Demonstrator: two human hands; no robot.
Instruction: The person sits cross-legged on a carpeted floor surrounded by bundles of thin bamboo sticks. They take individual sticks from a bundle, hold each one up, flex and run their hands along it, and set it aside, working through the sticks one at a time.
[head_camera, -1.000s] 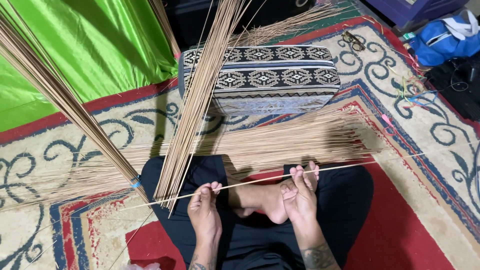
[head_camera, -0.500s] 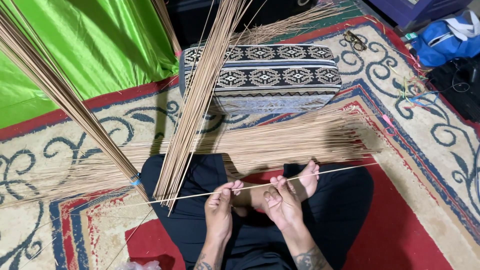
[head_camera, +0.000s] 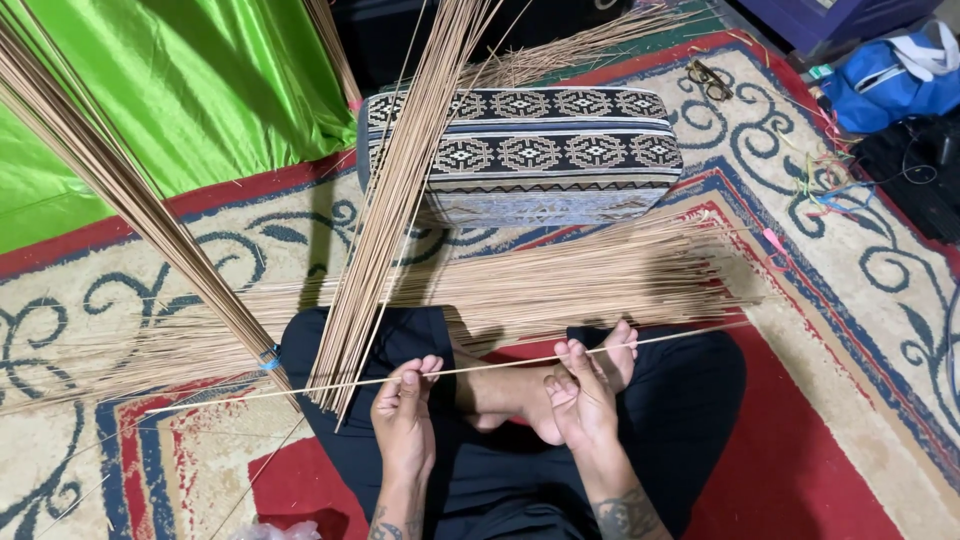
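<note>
Bright even indoor light, soft shadows, sharp focus, slight wide-angle stretch

I cannot see the tops of either stick bundle (head_camera: 400, 180): both run out past the upper edge. My forearms are cut off at the bottom edge. The blue bag (head_camera: 880, 80) is clipped at the right edge. The pair of glasses (head_camera: 708, 78) on the carpet (head_camera: 150, 290) is too small to make out clearly.

Cushion (head_camera: 540, 150) lies beyond the spread sticks (head_camera: 560, 285) on the carpet (head_camera: 860, 330).
</note>
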